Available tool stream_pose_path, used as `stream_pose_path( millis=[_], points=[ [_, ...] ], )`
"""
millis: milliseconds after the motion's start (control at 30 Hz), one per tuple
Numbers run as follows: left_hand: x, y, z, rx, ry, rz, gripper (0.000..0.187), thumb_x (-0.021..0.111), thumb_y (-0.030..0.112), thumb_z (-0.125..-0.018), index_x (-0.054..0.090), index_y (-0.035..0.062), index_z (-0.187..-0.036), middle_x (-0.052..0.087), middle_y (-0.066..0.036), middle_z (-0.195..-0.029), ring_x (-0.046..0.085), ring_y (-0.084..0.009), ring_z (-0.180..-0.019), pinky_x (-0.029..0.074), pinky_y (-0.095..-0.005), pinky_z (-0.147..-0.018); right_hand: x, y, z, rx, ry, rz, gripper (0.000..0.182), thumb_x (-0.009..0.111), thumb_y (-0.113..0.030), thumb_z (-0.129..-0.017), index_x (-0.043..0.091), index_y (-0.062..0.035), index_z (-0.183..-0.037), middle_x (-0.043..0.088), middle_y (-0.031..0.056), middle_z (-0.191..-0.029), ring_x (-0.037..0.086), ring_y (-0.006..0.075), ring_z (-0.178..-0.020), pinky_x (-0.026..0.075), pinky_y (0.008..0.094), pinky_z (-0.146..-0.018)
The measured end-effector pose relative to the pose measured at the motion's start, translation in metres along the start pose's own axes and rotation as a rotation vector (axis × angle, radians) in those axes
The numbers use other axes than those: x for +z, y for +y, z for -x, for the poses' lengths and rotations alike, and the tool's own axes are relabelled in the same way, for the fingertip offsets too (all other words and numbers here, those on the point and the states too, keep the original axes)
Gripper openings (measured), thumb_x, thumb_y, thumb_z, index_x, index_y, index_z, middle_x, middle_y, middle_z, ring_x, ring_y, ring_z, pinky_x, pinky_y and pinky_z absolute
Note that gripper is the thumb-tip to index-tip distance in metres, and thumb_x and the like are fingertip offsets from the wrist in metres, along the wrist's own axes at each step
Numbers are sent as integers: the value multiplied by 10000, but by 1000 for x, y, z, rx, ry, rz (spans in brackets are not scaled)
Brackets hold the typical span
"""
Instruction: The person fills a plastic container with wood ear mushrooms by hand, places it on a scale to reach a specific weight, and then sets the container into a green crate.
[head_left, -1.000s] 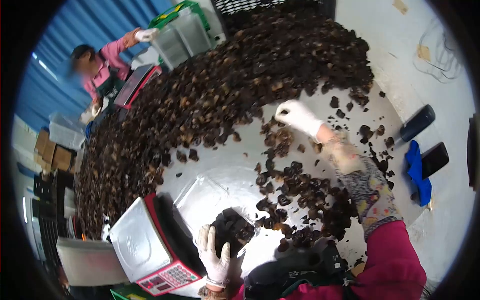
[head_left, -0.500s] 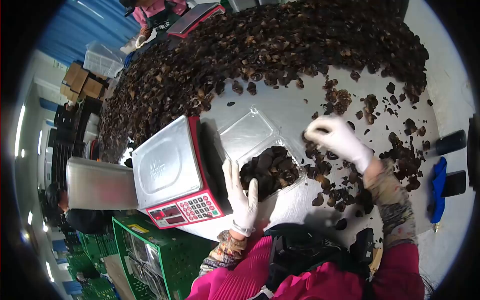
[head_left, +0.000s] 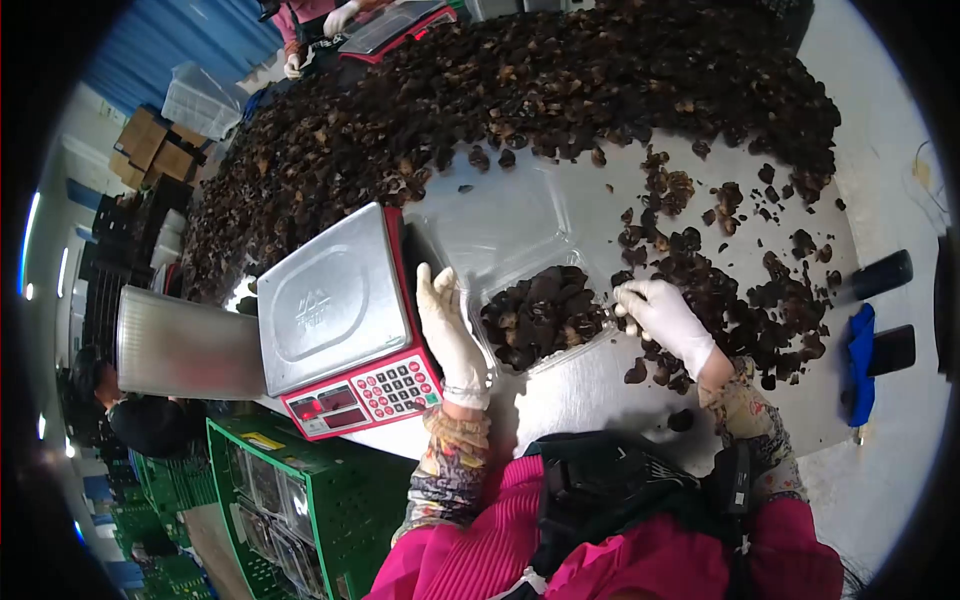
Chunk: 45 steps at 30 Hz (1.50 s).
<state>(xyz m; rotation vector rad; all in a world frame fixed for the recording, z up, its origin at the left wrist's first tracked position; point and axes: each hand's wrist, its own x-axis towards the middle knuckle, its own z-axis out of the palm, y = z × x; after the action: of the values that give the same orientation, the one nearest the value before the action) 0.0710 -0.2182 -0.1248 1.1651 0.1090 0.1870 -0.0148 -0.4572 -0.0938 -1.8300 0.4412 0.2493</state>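
Note:
An open clear plastic box (head_left: 575, 358) holds a heap of dark, curled pieces (head_left: 540, 315), its lid (head_left: 500, 210) folded back on the metal table. White-gloved, my left hand (head_left: 448, 325) stands at the box's left edge, fingers apart and holding nothing, between the box and the red scale. My right hand (head_left: 665, 322), also gloved, is at the box's right rim with its fingers bent together; whatever they may hold is hidden. Loose dark pieces (head_left: 690, 260) lie just beyond and to the right of it.
The red scale (head_left: 340, 310) with its metal plate stands at left, beside stacked clear boxes (head_left: 185, 345). A large dark heap (head_left: 560, 80) spans the back. Phones (head_left: 890, 350) and a blue cloth (head_left: 860, 365) lie at right. Green crates (head_left: 350, 480) stand at lower left. Another person (head_left: 300, 30) is at the back.
My left hand has moved left, off the pieces to the box's edge. My right hand has come down and in to the box's right rim. The box's lid lies flatter.

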Motion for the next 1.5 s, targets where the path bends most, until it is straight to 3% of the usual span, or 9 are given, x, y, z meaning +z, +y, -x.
stream_pose_path(
  millis=[67, 133, 200, 300, 433, 667, 733, 1067, 1500],
  points=[
    [-10, 13, 11, -23, -95, -166, 521, 319, 420, -999, 536, -14, -1189, 562, -111, -1075, 512, -205, -1054, 359, -336, -1003, -2, 10, 10, 117, -159, -321, 278, 484, -234, -964, 598, 19, -966, 557, 10, -736, 491, 62, -549, 367, 194, -434],
    [-27, 25, 26, -4, -252, -501, 226, 531, 186, -942, 600, 1, -1053, 586, -73, -1014, 552, -174, -993, 450, -297, -861, -3, 21, 16, 160, -133, -376, 280, 484, -254, -967, 598, 1, -954, 551, 19, -702, 476, 60, -528, 367, 187, -433],
    [-50, 20, 39, 388, -470, -963, 252, 587, 112, -902, 569, -9, -1122, 575, -74, -1033, 548, -156, -970, 452, -267, -842, -9, 16, 24, 204, -152, -419, 286, 488, -266, -966, 598, -2, -948, 544, 15, -686, 462, 54, -515, 365, 184, -431],
    [-59, 15, 68, -163, -374, -524, 427, 558, 153, -929, 440, 5, -1312, 557, -88, -1101, 535, -144, -972, 438, -262, -878, -10, 18, 25, 260, -179, -433, 295, 493, -288, -965, 600, -14, -941, 534, 8, -662, 432, 41, -491, 361, 181, -426],
    [-54, 19, 72, -297, -267, -308, 419, 476, 222, -979, 421, -1, -1330, 522, -48, -1163, 511, -126, -1004, 427, -248, -886, -4, 21, 28, 175, -103, -345, 262, 514, -263, -957, 606, -17, -972, 554, 6, -685, 467, 41, -521, 378, 177, -440],
    [-39, 24, 63, 182, -446, -815, 172, 605, 80, -864, 647, 48, -1028, 555, -100, -1138, 530, -229, -1096, 466, -314, -890, 22, 18, 31, -501, 155, 240, 94, 666, -113, -779, 644, -77, -863, 631, 102, -846, 620, 255, -753, 493, 319, -674],
    [-37, 21, 62, 428, -510, -1191, 237, 652, -10, -755, 683, 75, -974, 552, -133, -1137, 522, -288, -1092, 414, -368, -947, 30, 22, 31, -537, 104, 390, 118, 678, -112, -773, 653, -48, -868, 621, 100, -839, 616, 279, -758, 493, 334, -686],
    [-13, 31, 54, 464, -585, -1519, 272, 672, 104, -650, 685, 74, -920, 562, -79, -1023, 502, -276, -1007, 400, -399, -826, 50, 0, 10, -597, 27, 1014, 72, 619, -134, -725, 638, -78, -766, 612, 96, -799, 643, 255, -663, 500, 360, -566],
    [-22, 48, 65, 499, -548, -1151, 146, 707, 94, -715, 654, 28, -834, 606, -82, -893, 564, -272, -866, 460, -388, -747, 48, -6, -7, -436, 17, 929, 270, 649, -343, -757, 679, -75, -765, 648, 129, -725, 647, 290, -709, 519, 388, -659]
  ],
)
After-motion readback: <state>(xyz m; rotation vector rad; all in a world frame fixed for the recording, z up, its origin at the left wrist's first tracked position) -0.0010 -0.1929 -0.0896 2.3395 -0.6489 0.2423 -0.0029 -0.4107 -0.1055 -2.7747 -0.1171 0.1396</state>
